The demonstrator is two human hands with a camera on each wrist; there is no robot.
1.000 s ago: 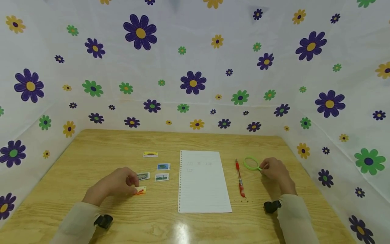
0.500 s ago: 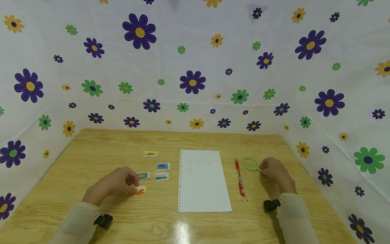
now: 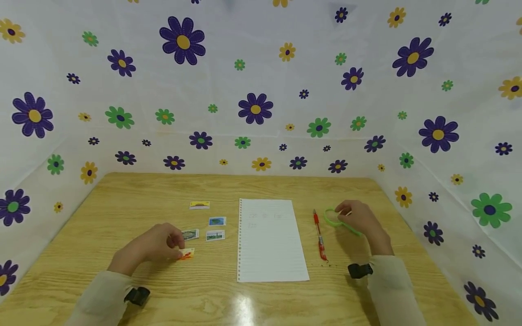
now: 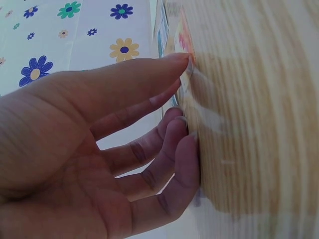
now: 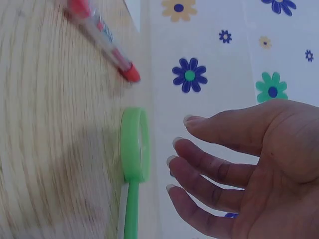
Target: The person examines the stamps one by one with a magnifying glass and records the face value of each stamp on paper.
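In the head view, my left hand (image 3: 157, 248) is low at the table's left, thumb and index finger pinching the edge of a small orange-and-red stamp (image 3: 188, 253). The left wrist view has the thumb tip on this stamp (image 4: 184, 40), with the other fingers bent down to the tabletop. My right hand (image 3: 364, 222) hovers over a green magnifying glass (image 3: 333, 223), which lies on the table. From the right wrist, the magnifying glass (image 5: 130, 149) is apart from the right hand (image 5: 234, 169), whose relaxed fingers hold nothing.
Several other stamps lie nearby: a yellow one (image 3: 200, 205), a blue one (image 3: 217, 221), and green-grey ones (image 3: 215, 235). A lined sheet (image 3: 271, 244) with faint writing lies mid-table, a red pen (image 3: 319, 237) to its right. Flowered cloth (image 3: 261, 90) surrounds the wooden table.
My right hand has let go of the magnifying glass's handle and moved up and left over it; the handle now shows lying on the table. The left hand stays at the stamp.
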